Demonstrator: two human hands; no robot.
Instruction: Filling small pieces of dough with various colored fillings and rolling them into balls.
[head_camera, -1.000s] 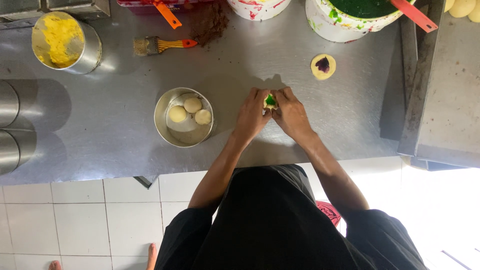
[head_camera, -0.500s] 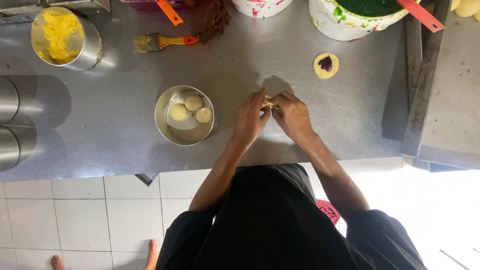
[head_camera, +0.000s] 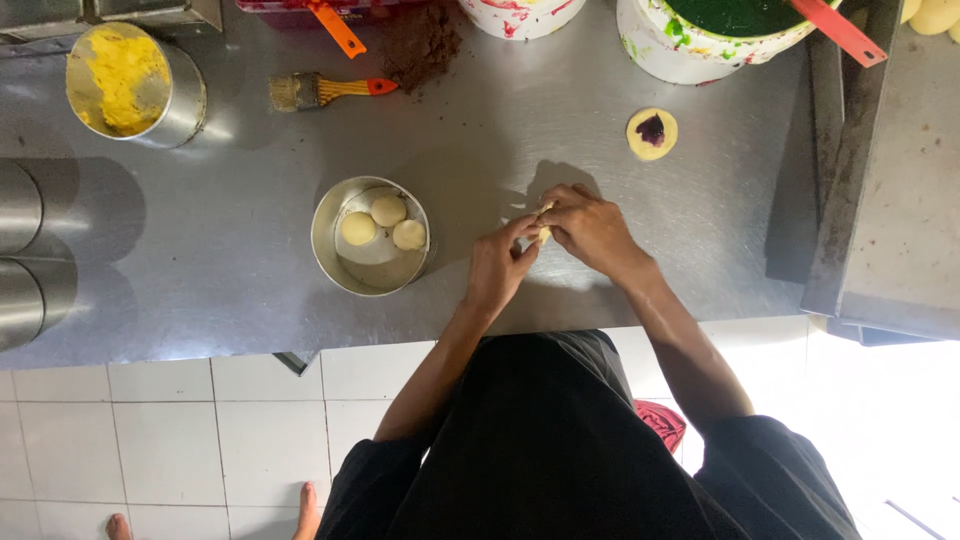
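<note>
The dough piece (head_camera: 544, 232) is mostly hidden by both hands' fingers (head_camera: 560, 215).

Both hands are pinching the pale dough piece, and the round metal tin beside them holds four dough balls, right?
Not quite: the head view shows three pale dough balls in the round metal tin, not four. Both the left hand and right hand do pinch the pale dough piece.

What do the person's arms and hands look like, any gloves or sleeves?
No gloves: left hand and right hand are bare, with no rings, watch or markings visible. Forearms are bare too. Black sleeves, loose and wide, end about the elbows, part of a black garment.
</note>
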